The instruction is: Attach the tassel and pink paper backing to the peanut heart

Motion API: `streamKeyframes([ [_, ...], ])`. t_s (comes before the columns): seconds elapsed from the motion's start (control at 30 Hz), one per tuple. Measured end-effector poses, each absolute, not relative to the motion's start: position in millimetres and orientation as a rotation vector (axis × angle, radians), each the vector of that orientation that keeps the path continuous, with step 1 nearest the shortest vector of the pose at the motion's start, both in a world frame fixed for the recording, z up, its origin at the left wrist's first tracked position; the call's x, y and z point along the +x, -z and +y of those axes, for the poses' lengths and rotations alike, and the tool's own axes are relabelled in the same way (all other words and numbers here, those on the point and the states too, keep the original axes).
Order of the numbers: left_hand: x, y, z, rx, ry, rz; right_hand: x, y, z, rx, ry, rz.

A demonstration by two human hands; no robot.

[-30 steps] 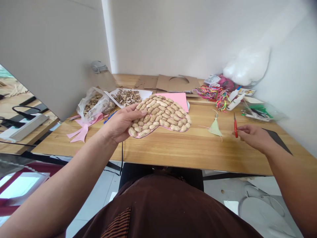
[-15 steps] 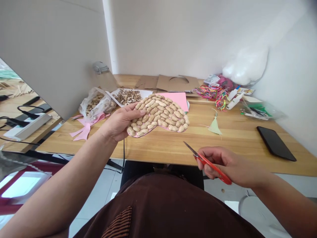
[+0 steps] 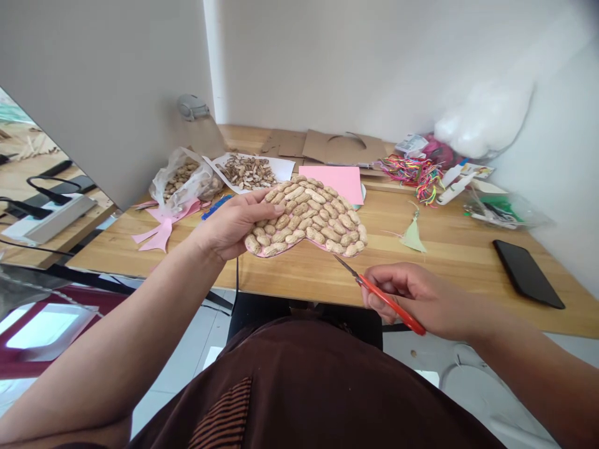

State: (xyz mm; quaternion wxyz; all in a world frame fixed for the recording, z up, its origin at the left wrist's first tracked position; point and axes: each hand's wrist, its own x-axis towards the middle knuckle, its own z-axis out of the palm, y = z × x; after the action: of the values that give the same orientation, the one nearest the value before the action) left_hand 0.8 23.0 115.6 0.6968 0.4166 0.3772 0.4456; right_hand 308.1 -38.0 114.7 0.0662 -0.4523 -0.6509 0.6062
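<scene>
My left hand (image 3: 238, 223) grips the left end of a peanut-covered paper cutout (image 3: 318, 215), thumb on top. The cutout is arched, with a notch in its lower edge; whole peanuts in their shells cover its face and pink paper shows along the rim. It is held above the table. My right hand (image 3: 397, 290) is closed around red-handled scissors (image 3: 388, 302). Their blades look closed and point up and left, with the tip just below the cutout's lower right edge, apart from it as far as I can tell.
On the wooden table (image 3: 299, 280), a bag of peanuts (image 3: 182, 181), pink paper scraps (image 3: 163, 231) and broken shells (image 3: 248, 171) on white paper lie left. A pink sheet (image 3: 332, 181) and cardboard (image 3: 344, 148) lie behind. Coloured strings (image 3: 416, 174), glue bottles (image 3: 456, 187), a green tassel (image 3: 413, 237) and a phone (image 3: 528, 273) are right.
The scissors and my right hand have moved up and left, closer to the cutout's lower edge. My view has shifted slightly. A blue object now shows behind my left hand.
</scene>
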Motion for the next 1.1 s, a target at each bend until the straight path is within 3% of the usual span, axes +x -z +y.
streamKeyframes([
  [1.1, 12, -103, 18, 0.894, -0.940, 0.791, 295, -114, -54, -1.617, -1.543, -2.035],
])
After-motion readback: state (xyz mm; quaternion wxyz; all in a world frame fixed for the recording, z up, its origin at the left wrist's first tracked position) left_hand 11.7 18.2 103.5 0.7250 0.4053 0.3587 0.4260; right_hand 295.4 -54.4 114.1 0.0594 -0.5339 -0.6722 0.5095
